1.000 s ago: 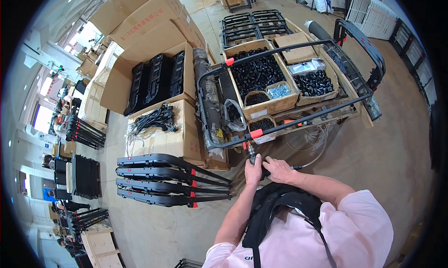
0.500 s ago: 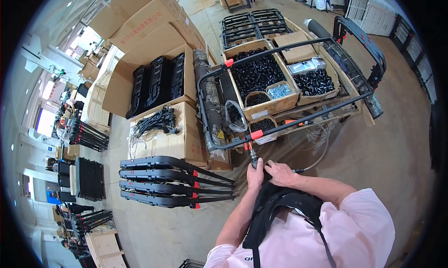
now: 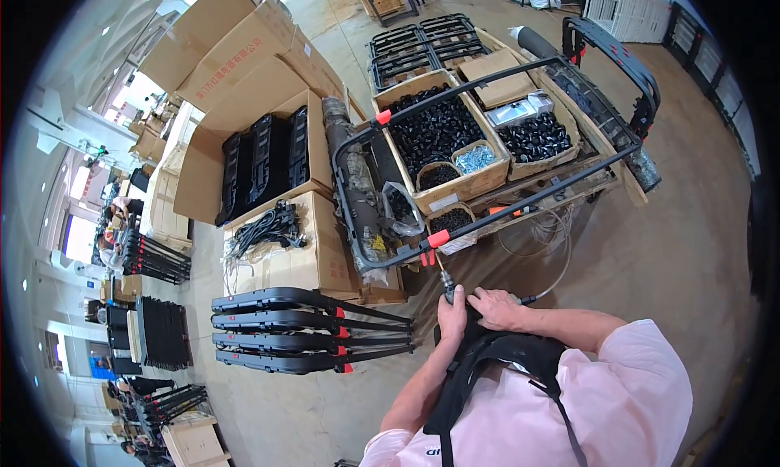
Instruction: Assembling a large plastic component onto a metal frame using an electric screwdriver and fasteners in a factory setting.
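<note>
A worker in a pale pink shirt grips a pneumatic driver (image 3: 448, 286) with both hands at the near rail of a black tubular frame (image 3: 487, 215) on a warehouse floor. The left hand (image 3: 452, 311) is wrapped closed around the tool's body; the right hand (image 3: 497, 308) lies just beside it, fingers curled over the rear of the tool, where a thin hose (image 3: 552, 272) loops away to the right. The driver's tip points up toward an orange clip (image 3: 439, 238) on the rail.

The frame rests over open cardboard boxes on a low wooden pallet (image 3: 601, 186). One box of black parts (image 3: 435, 134) sits inside the frame's loop; a second box of black fittings (image 3: 536, 138) lies to its right, with a small tray of silvery screws (image 3: 475, 158) between them. A clear plastic bag (image 3: 398, 207) and a round tub of dark pieces (image 3: 451, 221) crowd the space just behind the rail, close to the tool's tip.

To the worker's left, four folded black frames (image 3: 301, 329) with orange clips lie stacked on the floor, near the left forearm. Behind them stands a closed carton topped with black straps (image 3: 268, 227), and beyond it a large open carton (image 3: 244, 150) holding black panels.
</note>
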Demonstrator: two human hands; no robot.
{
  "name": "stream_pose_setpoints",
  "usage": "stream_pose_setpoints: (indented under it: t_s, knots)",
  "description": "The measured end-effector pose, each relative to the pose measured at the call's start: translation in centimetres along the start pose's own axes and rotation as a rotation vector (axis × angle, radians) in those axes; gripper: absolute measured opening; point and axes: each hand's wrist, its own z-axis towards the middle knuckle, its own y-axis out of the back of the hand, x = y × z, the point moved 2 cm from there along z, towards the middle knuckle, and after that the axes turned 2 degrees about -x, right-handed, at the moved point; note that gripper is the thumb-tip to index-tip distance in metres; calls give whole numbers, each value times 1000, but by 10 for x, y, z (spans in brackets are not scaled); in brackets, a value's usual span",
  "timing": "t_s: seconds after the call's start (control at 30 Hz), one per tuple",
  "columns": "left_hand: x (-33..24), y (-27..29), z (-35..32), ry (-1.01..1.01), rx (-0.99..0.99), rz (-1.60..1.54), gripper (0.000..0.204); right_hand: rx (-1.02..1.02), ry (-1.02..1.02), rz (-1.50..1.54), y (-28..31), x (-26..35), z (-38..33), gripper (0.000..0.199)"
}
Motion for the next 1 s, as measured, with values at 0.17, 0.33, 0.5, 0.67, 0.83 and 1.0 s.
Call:
stream_pose_setpoints:
  t_s: [0.17, 0.33, 0.5, 0.67, 0.83, 1.0]
  knots:
    - [-9, -14, 2, -81, 75, -93, 51, -59, -88, 33, 12, -9, -6, 72]
    - [-12, -19, 4, -71, 38, -62, 53, -62, -73, 15, 13, -17, -3, 77]
    - [-13, -19, 6, -65, 39, -52, 53, -57, -62, 13, 10, -19, -1, 78]
    - [-18, -18, 10, -34, 62, -62, 52, -36, -80, 40, 14, -22, 2, 78]
    - [-17, -19, 19, -28, 62, -61, 50, -40, -77, 60, 21, -20, 5, 79]
    - [-23, -20, 21, -53, 48, -25, 50, -31, -83, 26, 21, -24, 8, 78]
